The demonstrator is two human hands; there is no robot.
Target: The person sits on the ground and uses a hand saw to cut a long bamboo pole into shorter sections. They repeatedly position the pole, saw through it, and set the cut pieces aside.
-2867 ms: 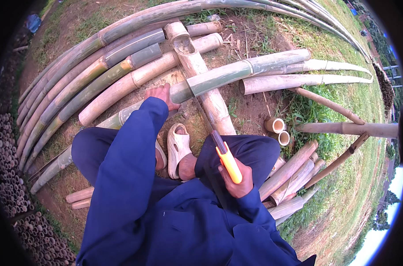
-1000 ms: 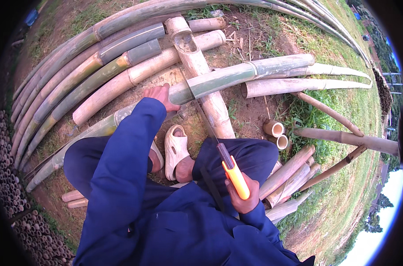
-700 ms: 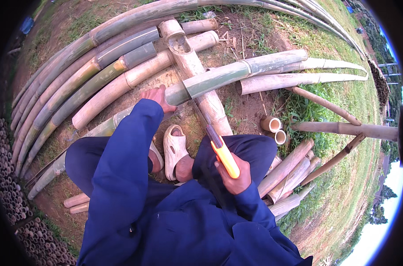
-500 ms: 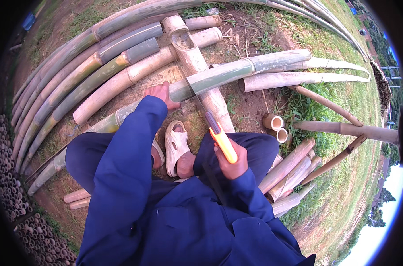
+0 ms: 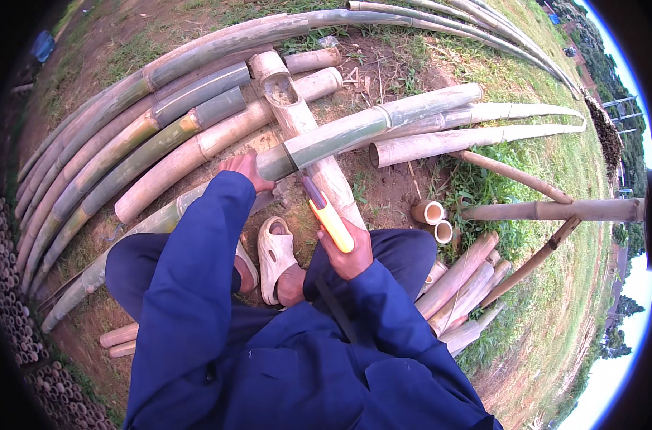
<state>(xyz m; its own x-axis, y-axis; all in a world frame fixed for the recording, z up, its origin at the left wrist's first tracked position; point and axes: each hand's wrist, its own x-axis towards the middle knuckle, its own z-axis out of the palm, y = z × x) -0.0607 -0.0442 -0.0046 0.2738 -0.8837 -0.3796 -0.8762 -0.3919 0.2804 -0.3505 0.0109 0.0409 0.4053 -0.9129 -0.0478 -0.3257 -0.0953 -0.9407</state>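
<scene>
A thick green bamboo pole [image 5: 347, 136] lies slantwise in front of me, resting across a pale notched bamboo log [image 5: 329, 183]. My left hand [image 5: 244, 170] is closed around the green pole, left of the log. In my right hand [image 5: 349, 252] is the yellow handle of a handsaw [image 5: 332, 226], fingers wrapped about it. The saw's blade meets the pole just right of my left hand, where a dark line crosses the green surface. Most of the blade is hidden at the pole.
Several long bamboo poles [image 5: 161, 122] lie side by side at left. Two short cut bamboo tubes [image 5: 433, 212] stand out right of my knee, near a stack of bamboo pieces [image 5: 458, 287]. A bamboo post with braces [image 5: 548, 210] is at right. My sandalled foot [image 5: 277, 261] is below the pole.
My right hand has pushed the saw forward and to the left, so its handle is nearer the pole and less blade shows. The left hand still grips the pole. The whole view has shifted slightly.
</scene>
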